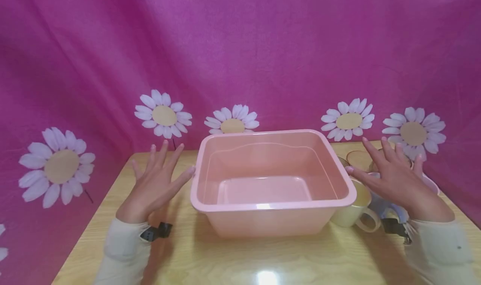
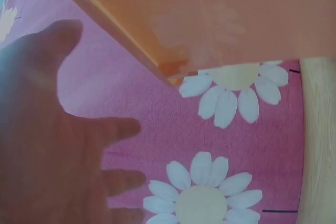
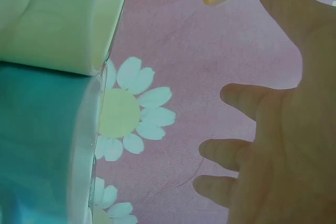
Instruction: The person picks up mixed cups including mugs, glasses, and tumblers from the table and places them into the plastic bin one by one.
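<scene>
A pink rectangular plastic basin stands on the wooden table, with nothing inside it. My left hand, fingers spread, hovers at its left side, the thumb close to the rim; whether it touches, I cannot tell. On the other side my right hand is spread above several cups, its thumb near the basin's right rim. Below that thumb stands a pale yellow mug, and a blue mug sits beside it in the right wrist view. Both hands hold nothing.
Behind the mugs, partly hidden by the right hand, are a red-rimmed cup and other cups. A magenta cloth with white daisies hangs behind and beside the wooden table.
</scene>
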A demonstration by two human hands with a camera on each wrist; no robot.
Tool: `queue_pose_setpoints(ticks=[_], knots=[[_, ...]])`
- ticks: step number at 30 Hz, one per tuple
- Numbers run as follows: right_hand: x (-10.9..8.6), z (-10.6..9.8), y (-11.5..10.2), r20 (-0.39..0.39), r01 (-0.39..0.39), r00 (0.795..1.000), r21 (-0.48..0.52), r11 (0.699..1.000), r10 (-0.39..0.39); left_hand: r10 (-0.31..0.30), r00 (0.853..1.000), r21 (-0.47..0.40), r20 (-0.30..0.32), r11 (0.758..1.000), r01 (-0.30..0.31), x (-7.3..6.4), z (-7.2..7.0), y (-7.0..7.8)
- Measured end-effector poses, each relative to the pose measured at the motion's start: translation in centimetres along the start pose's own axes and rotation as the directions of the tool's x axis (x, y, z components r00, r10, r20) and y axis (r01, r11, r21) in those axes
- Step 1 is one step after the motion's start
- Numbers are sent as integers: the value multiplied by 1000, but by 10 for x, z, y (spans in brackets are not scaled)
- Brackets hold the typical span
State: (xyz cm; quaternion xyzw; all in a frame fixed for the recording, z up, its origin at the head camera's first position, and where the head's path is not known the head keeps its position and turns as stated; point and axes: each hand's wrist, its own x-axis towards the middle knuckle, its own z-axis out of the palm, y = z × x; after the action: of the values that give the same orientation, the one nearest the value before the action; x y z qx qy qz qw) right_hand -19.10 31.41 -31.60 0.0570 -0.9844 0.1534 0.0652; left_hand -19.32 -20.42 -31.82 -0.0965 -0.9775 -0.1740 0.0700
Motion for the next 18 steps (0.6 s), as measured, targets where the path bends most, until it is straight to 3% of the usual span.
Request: queue_pose_setpoints(ticks=[5,18], knots=[[-1,4,2,-4,-4,1000,6,1000,4,53,998,-45,-45,997,-55,1,1,1],[0,4,7,-10,-5,1000,11,1000,5,98,994,-92,-58,990,-103,2,7,8]])
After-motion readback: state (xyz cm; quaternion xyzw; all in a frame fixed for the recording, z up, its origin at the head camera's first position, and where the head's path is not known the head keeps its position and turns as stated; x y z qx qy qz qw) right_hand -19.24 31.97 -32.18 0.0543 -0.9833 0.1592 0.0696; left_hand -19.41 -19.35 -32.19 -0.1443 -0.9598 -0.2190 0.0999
